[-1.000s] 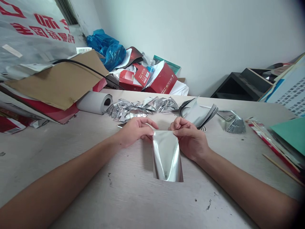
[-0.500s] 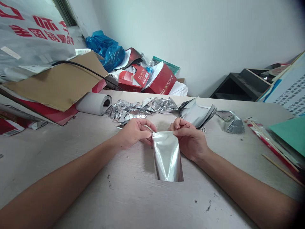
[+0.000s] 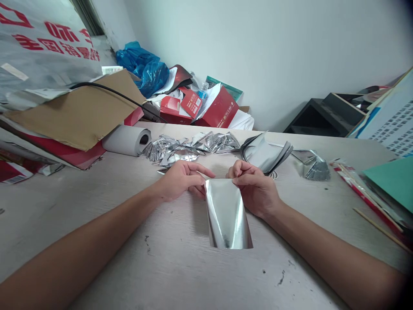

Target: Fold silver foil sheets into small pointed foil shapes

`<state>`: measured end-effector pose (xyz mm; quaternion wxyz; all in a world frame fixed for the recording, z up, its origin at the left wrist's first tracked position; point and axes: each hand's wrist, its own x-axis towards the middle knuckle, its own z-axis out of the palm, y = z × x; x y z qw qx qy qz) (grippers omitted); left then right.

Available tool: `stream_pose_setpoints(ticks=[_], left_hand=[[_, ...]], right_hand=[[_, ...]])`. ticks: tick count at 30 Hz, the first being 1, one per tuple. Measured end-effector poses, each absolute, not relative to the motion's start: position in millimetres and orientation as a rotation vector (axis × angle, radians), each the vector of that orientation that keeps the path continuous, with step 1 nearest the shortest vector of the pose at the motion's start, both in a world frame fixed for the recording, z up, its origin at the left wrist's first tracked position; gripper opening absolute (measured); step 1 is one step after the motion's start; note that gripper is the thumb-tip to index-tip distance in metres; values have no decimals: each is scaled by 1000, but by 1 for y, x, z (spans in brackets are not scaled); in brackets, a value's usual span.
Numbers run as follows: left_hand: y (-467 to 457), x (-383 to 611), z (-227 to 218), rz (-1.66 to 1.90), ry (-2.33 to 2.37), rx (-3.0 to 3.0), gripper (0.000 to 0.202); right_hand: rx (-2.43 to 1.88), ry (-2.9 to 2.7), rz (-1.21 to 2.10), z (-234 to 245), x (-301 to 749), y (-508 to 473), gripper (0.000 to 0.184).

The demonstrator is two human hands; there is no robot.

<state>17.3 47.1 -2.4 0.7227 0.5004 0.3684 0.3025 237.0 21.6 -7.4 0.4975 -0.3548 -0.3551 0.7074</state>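
Note:
Upright above the table, a shiny silver foil pouch (image 3: 227,215) with rounded top corners faces me. My right hand (image 3: 253,187) pinches its top right corner between thumb and curled fingers. At the top left corner is my left hand (image 3: 182,181); its thumb presses the edge, the index finger reaches out past it, and the other fingers are partly hidden behind. Beyond my hands lie fanned heaps of silver foil pouches (image 3: 180,155). A curved stack of flat grey-silver pouches (image 3: 266,155) rests just past my right hand.
A white roll (image 3: 124,140) and leaning cardboard (image 3: 80,110) stand on the left. Red boxes (image 3: 219,107) and a blue plastic bag (image 3: 142,66) are at the back. On the right are another foil bundle (image 3: 316,168), a thin wooden stick (image 3: 380,228) and a green folder (image 3: 392,181).
The pouch's front has become flatter and smoother, and its lower edge has spread slightly to the right. My left index finger has lifted and stretched out a little. Both hands stay at the top corners.

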Motion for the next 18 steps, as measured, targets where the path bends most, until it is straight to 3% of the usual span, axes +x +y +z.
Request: stream_pose_setpoints(ticks=[18], left_hand=[[45,21,-1,662,904,1141,31]], right_hand=[[-906,-822,1716,-3,235,21,29]])
